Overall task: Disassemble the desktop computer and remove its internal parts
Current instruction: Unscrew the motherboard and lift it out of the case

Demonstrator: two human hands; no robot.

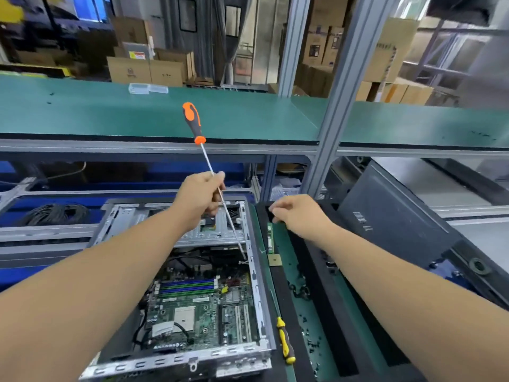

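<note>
We find the case (176, 285) open on top, so we can reach down to the board (198, 307). A drive cage (170, 221) blocks its far end, and our left hand (198, 199) slants a screwdriver (212, 172) across it. Right of the case, a narrow surface (305, 321) strip carries screws (311, 340), a RAM stick (270, 238), a chip (275, 261) and a yellow screwdriver (285, 340). A leaning panel (391, 213) walls off the right.

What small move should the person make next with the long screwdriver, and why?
Probably slide the left hand up to the orange handle. It now pinches the long screwdriver mid-shaft, while the tip already sits at the open case's right wall near the motherboard. Turning needs the handle.
</note>
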